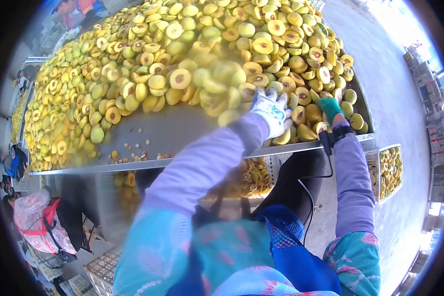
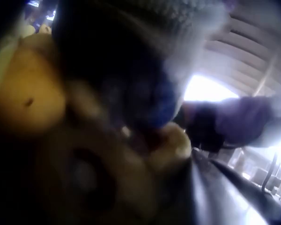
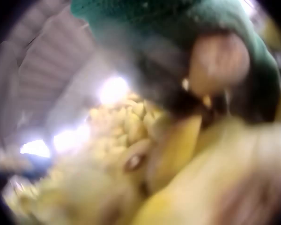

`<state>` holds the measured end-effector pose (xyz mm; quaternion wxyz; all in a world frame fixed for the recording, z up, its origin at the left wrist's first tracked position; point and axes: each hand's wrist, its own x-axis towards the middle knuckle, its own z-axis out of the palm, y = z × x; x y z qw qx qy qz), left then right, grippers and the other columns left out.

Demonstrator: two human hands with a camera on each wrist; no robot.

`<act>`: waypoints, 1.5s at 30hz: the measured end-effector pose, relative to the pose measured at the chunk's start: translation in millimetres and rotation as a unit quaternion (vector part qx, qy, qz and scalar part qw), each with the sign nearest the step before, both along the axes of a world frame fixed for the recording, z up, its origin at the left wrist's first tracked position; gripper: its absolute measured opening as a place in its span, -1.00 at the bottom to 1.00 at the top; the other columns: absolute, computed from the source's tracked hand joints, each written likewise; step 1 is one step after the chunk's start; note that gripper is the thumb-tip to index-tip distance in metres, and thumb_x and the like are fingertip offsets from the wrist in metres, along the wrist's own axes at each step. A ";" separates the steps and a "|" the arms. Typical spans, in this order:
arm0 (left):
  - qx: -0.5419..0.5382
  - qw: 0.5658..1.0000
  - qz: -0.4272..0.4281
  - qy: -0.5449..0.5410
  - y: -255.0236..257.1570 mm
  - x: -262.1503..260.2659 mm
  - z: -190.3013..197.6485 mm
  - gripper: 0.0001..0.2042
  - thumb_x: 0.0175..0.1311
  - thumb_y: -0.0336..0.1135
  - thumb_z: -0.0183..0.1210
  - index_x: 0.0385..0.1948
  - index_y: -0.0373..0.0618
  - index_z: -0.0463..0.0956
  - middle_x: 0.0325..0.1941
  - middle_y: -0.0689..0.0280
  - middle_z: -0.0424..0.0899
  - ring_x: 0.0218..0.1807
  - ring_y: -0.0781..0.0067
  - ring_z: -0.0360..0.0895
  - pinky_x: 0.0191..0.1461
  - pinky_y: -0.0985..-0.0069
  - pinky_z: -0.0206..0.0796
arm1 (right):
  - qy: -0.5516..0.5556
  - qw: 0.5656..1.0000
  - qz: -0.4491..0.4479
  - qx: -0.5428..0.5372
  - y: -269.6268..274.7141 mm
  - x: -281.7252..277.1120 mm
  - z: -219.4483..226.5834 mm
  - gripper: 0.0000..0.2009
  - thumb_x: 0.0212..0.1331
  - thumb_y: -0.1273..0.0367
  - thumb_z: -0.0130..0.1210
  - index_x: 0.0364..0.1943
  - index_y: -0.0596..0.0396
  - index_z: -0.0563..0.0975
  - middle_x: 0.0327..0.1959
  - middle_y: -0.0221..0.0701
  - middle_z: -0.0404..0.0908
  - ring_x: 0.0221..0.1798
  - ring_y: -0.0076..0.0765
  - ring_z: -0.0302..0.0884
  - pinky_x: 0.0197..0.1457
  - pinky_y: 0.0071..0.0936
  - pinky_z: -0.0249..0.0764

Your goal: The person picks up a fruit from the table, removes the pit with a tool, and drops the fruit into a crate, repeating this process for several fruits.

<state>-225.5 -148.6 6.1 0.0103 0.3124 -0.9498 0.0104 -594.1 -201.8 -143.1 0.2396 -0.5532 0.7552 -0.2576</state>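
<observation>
Halved yellow stone fruit (image 1: pixel 261 46), many with a brown pit or hollow in the cut face, are heaped on a metal-edged table. My left hand (image 1: pixel 272 111), in a white glove with blue print, lies on the fruit near the front edge, fingers spread and reaching forward. To its right, my right hand (image 1: pixel 329 105) in a green glove reaches down among the halves by the table's right corner. A bare fingertip (image 3: pixel 219 63) pokes out of the green glove in the right wrist view, close over a fruit half. Whether the right fingers grip one I cannot tell.
The table's raised metal rim (image 1: pixel 182 162) runs along the front, with small scraps (image 1: pixel 133 153) near it. A crate (image 1: pixel 390 172) of fruit stands on the floor at right. More fruit sits below the table. Another person (image 1: pixel 34 222) is at the lower left; a cable hangs from my right wrist.
</observation>
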 end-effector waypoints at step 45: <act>-0.001 0.821 0.181 0.541 140.2 197.6 -4.4 -0.80 0.26 -0.38 0.03 -0.15 -0.18 0.55 -0.18 0.17 0.58 -0.08 0.18 0.53 -0.02 0.42 0.39 | -0.206 0.936 0.234 -0.162 225.8 413.3 142.3 -0.75 0.24 0.36 0.04 -0.11 0.28 0.46 -0.47 -0.24 0.56 -0.45 -0.11 0.52 -0.37 -0.28 0.43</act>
